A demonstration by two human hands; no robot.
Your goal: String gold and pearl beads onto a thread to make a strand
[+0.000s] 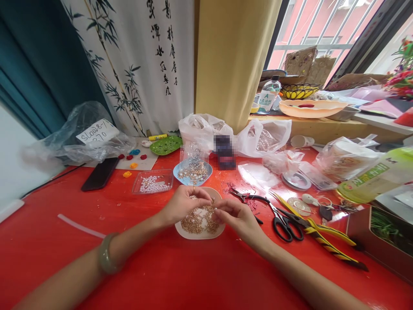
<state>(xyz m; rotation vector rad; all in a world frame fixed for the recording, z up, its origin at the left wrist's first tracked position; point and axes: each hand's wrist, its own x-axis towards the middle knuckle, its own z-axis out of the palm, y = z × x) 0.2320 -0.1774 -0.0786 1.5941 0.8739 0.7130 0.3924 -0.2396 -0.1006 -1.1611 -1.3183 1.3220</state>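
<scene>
My left hand [183,203] and my right hand [237,217] meet fingertip to fingertip over a pale oval dish [185,232] full of small gold-coloured beads [200,220] on the red table. The pinched fingers of both hands seem to hold something tiny between them; it is too small to make out. A green bangle [106,254] sits on my left wrist and a ring on one left finger.
Behind the dish stand a blue dish of mixed beads [192,172] and a clear tray of white pearls [152,183]. Black scissors [284,221] and yellow-handled pliers [322,239] lie right of my hands. A black phone [100,173], plastic bags [206,127] and a green bottle [374,176] crowd the back.
</scene>
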